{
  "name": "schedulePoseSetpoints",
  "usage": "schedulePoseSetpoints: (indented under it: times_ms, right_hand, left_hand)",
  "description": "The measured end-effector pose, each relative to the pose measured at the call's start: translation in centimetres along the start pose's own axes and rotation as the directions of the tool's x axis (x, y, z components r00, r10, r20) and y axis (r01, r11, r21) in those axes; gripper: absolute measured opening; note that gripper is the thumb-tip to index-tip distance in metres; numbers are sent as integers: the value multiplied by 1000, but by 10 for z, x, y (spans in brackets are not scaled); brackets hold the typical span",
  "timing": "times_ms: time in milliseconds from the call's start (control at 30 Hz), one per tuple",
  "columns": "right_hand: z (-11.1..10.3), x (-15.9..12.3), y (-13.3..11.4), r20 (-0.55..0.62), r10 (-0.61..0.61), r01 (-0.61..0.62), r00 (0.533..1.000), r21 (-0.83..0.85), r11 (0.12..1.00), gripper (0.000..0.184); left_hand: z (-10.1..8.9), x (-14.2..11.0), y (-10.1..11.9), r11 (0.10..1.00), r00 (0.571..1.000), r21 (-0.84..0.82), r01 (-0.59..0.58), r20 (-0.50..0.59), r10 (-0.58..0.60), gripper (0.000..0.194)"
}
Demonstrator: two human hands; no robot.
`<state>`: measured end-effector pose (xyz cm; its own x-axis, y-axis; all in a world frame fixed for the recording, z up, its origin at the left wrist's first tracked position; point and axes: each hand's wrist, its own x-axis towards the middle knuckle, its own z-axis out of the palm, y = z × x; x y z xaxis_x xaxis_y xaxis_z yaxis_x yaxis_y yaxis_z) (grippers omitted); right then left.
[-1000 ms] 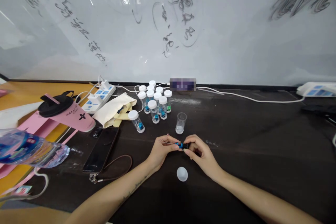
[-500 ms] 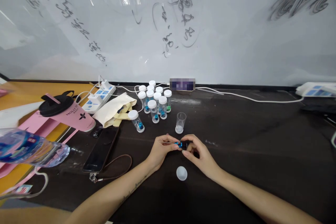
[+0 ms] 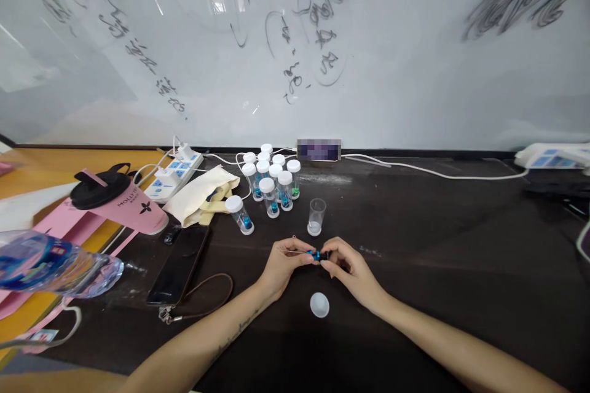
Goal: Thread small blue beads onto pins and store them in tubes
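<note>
My left hand (image 3: 283, 264) is closed, with thumb and fingers pinching a small blue part (image 3: 315, 255). A thin pale strand runs back from it across the fingers. My right hand (image 3: 348, 267) is closed on a small black piece (image 3: 325, 255) at the right end of the blue part. The fingers hide much of both pieces, so their kind is unclear. Just beyond the hands stands an uncapped clear tube (image 3: 316, 218). A white round cap (image 3: 319, 305) lies on the dark table below the hands.
Several white-capped tubes (image 3: 268, 198) with blue or green bits stand behind at left; one capped tube (image 3: 239, 215) stands nearer. On the left are a phone (image 3: 179, 267), cloth pouch (image 3: 198, 193), power strip (image 3: 173, 177), pink cup (image 3: 124, 202) and plastic bottle (image 3: 59, 263).
My right fingers have shifted slightly around the black piece, with the thumb a little higher. My left hand keeps its pinch on the blue part. The view has moved a little.
</note>
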<state>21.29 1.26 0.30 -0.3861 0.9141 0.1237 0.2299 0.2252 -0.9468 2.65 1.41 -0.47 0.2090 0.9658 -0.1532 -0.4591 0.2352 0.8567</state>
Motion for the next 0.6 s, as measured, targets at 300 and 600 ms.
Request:
schedulePoseSetpoints:
  times_ms: [300, 600]
  right_hand:
    - [-1, 1, 2, 4, 35, -35, 999, 6, 999, 36]
    - [-1, 2, 6, 26, 59, -60, 998, 26, 998, 21]
  left_hand:
    - [3, 0, 0, 1000, 1000, -23, 5, -5, -5, 21]
    - [0, 2, 1, 999, 1000, -36, 10, 10, -10, 18]
